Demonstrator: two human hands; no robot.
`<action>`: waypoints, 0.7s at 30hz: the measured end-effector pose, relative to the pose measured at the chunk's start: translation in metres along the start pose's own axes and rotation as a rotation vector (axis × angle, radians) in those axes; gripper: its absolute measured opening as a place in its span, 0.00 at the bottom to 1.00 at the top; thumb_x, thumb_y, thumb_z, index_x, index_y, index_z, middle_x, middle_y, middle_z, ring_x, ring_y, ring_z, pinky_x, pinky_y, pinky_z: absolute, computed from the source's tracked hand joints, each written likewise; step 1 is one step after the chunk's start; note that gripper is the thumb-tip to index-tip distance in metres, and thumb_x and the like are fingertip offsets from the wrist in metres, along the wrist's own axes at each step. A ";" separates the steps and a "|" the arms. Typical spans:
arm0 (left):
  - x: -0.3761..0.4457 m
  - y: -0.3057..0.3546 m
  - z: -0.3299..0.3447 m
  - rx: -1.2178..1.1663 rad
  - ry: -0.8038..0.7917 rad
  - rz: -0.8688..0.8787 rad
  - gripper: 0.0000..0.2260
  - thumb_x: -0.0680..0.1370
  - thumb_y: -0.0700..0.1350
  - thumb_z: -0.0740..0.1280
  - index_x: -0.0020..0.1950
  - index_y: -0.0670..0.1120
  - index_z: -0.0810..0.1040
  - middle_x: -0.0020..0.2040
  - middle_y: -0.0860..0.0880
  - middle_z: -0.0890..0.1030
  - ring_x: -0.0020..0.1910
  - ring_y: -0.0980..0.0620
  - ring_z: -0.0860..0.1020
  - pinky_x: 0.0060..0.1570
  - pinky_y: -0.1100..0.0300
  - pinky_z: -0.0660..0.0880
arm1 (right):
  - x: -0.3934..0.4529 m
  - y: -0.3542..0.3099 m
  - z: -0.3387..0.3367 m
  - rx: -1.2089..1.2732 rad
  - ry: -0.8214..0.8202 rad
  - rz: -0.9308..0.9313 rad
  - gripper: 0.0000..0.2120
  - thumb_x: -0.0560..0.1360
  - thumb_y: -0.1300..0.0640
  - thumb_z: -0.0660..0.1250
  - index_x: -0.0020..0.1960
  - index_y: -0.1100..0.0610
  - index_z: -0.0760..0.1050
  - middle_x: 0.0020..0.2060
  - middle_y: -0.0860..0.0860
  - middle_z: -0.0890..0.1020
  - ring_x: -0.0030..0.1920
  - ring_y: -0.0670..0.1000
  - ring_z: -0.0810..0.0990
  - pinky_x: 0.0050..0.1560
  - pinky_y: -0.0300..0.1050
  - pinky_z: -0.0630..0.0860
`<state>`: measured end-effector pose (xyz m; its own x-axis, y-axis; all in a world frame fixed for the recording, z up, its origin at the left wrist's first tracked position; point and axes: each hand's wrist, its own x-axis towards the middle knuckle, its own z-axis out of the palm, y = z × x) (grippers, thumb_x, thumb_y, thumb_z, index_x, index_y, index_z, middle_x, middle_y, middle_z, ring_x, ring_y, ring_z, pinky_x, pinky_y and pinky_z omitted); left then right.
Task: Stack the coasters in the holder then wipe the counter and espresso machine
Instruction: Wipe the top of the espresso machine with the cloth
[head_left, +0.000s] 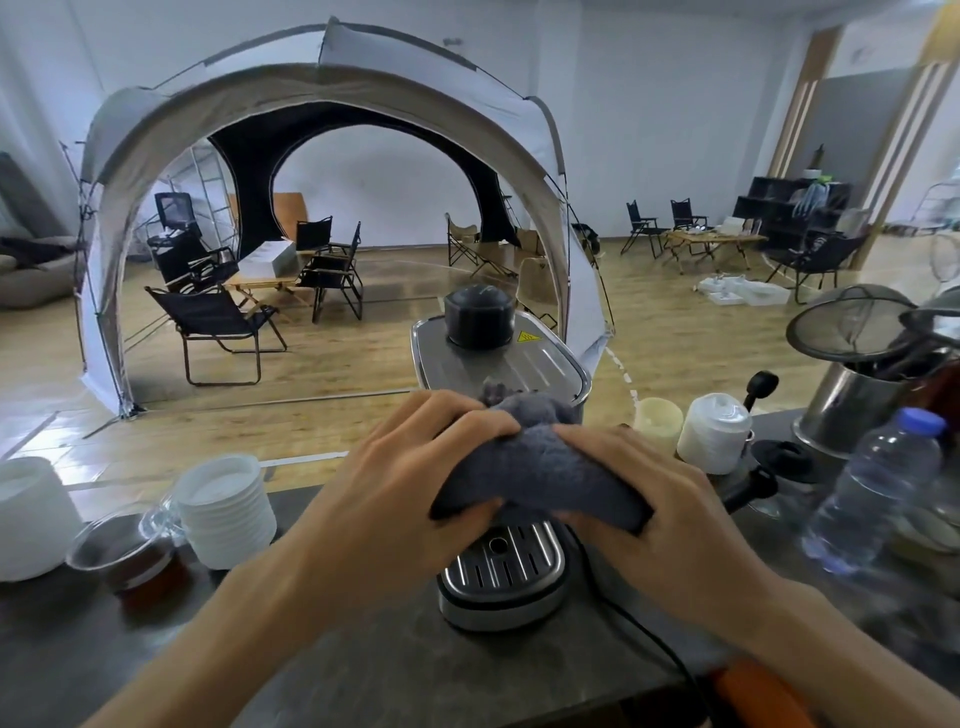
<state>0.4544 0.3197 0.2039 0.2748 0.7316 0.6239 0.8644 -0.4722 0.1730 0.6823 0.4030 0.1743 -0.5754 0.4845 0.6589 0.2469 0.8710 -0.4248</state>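
A silver espresso machine (511, 364) with a black knob on top stands on the dark counter (363, 660). Its slotted drip tray (501, 571) shows below my hands. A grey cloth (545, 467) is bunched against the machine's front. My left hand (395, 488) grips the cloth's left end, fingers curled over it. My right hand (660, 504) grips its right end. No coasters or holder can be made out.
A stack of white cups (226, 512) and a clear cup of dark liquid (130, 556) stand at left. At right are a water bottle (878, 483), a white container (714, 431), a steel pot with strainers (857, 400) and the machine's black cord (639, 634).
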 end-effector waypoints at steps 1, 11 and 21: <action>-0.005 -0.002 -0.006 -0.015 -0.005 -0.018 0.23 0.71 0.47 0.74 0.65 0.52 0.75 0.59 0.56 0.76 0.55 0.57 0.75 0.53 0.65 0.73 | 0.005 -0.006 -0.003 0.002 -0.045 -0.016 0.26 0.73 0.51 0.74 0.69 0.50 0.73 0.60 0.41 0.79 0.59 0.43 0.78 0.56 0.36 0.74; 0.079 -0.016 -0.012 0.096 0.078 -0.333 0.19 0.77 0.53 0.68 0.67 0.54 0.73 0.56 0.50 0.81 0.51 0.49 0.78 0.48 0.58 0.72 | 0.133 0.025 -0.045 -0.082 -0.156 0.096 0.21 0.72 0.57 0.76 0.63 0.45 0.77 0.44 0.37 0.81 0.43 0.33 0.80 0.43 0.27 0.75; 0.075 -0.006 -0.005 -0.045 -0.012 -0.313 0.11 0.80 0.56 0.62 0.56 0.53 0.78 0.43 0.54 0.82 0.42 0.55 0.78 0.41 0.62 0.72 | 0.093 0.032 -0.038 -0.181 -0.081 0.164 0.14 0.79 0.43 0.63 0.48 0.54 0.78 0.34 0.50 0.81 0.35 0.46 0.77 0.35 0.37 0.72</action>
<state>0.4678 0.3750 0.2535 0.0033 0.8508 0.5255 0.8884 -0.2438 0.3891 0.6664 0.4792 0.2455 -0.5745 0.6189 0.5357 0.4734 0.7851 -0.3994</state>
